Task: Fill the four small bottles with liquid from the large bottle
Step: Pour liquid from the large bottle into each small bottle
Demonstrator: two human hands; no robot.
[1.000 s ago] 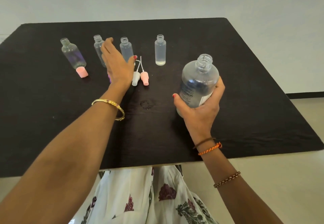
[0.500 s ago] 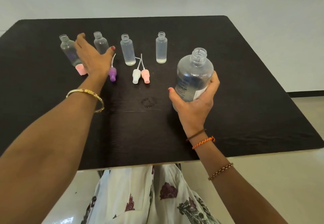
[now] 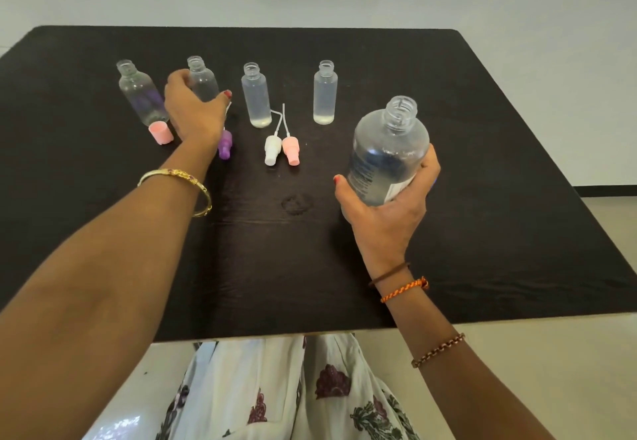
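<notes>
Several small clear uncapped bottles stand in a row at the far side of the black table (image 3: pixel 499 232). My left hand (image 3: pixel 193 112) grips the second small bottle (image 3: pixel 203 81) from the left. The leftmost small bottle (image 3: pixel 141 94) stands beside it. The third small bottle (image 3: pixel 256 94) and the fourth small bottle (image 3: pixel 324 93) each hold a little liquid at the bottom. My right hand (image 3: pixel 382 208) grips the large clear open bottle (image 3: pixel 389 150), upright, at the right.
Loose spray caps lie in front of the small bottles: a pink cap (image 3: pixel 160 132) at the left, a purple cap (image 3: pixel 225 144) by my left wrist, a white cap (image 3: pixel 272 150) and a pink cap (image 3: pixel 290 151) in the middle. A wet ring (image 3: pixel 294 203) marks the table centre.
My left hand swung left from the third bottle toward the leftmost one, then came back and closed round the second bottle. My right hand kept hold of the large bottle.
</notes>
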